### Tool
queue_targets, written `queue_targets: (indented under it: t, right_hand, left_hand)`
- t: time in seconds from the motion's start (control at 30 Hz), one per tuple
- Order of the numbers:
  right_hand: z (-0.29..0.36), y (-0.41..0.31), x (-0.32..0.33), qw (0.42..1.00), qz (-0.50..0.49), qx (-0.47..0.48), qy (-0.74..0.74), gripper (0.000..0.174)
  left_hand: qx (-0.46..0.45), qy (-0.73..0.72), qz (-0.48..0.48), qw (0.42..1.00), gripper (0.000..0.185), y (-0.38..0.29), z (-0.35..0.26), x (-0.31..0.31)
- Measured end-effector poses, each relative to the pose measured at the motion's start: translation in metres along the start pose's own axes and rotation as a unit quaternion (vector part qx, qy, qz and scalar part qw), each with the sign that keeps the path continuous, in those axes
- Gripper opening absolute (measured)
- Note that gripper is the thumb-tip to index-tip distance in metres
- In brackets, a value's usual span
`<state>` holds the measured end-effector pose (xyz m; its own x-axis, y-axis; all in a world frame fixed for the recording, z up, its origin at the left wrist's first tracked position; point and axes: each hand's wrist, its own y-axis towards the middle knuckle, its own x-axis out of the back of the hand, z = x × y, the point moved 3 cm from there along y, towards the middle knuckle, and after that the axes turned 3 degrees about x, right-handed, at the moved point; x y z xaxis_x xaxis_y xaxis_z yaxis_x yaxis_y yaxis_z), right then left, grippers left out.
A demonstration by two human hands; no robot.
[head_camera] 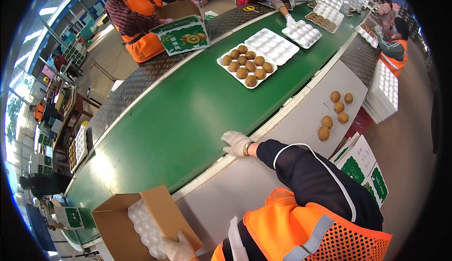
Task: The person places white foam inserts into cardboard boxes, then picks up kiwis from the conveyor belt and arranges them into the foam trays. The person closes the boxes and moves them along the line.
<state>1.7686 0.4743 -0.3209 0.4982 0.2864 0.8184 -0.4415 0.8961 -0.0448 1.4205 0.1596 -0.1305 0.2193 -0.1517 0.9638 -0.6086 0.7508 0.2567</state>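
Note:
Gloved in white, my left hand [179, 248] grips the flap of an open cardboard box [173, 213] at the bottom. Inside that box lies a white moulded tray [146, 229], bumps facing up. My right hand [237, 143], also gloved, rests empty at the near edge of the green conveyor belt [169, 130], its fingers apart. Farther along the belt sits an opened white tray [272, 47]; one half holds several brown kiwifruit [250, 65], the other shows bare bumps.
Loose kiwifruit [339, 107] lie on the grey side table [300, 128]. Stacked white trays [383, 91] and printed cartons [363, 165] stand to the right. Across the belt, a person [141, 17] handles a printed box [185, 37]; another gloved hand [290, 21] touches a closed tray [303, 34].

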Motion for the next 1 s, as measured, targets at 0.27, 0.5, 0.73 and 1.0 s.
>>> queue_targets:
  t: [0.27, 0.5, 0.73, 1.0]
  right_hand:
    - [-0.383, -0.005, 0.126, 0.492, -0.513, -0.275, 0.647, 0.074]
    - [-0.338, 0.016, 0.270, 0.358, -0.499, -0.040, 0.788, 0.092]
    - [-0.215, 0.105, 0.254, 0.952, -0.258, -0.161, 0.038, 0.074]
    - [-0.120, 0.170, 0.115, 0.916, -0.128, -0.286, -0.251, 0.045]
  left_hand:
    - [0.077, 0.030, 0.044, 0.996, 0.074, 0.005, -0.058, 0.011]
    - [0.168, 0.035, 0.090, 0.981, 0.069, -0.002, -0.064, 0.020]
    - [0.206, 0.021, 0.113, 0.972, 0.065, -0.008, -0.054, 0.017]
    - [0.194, -0.015, 0.107, 0.975, 0.063, -0.006, -0.038, 0.019]
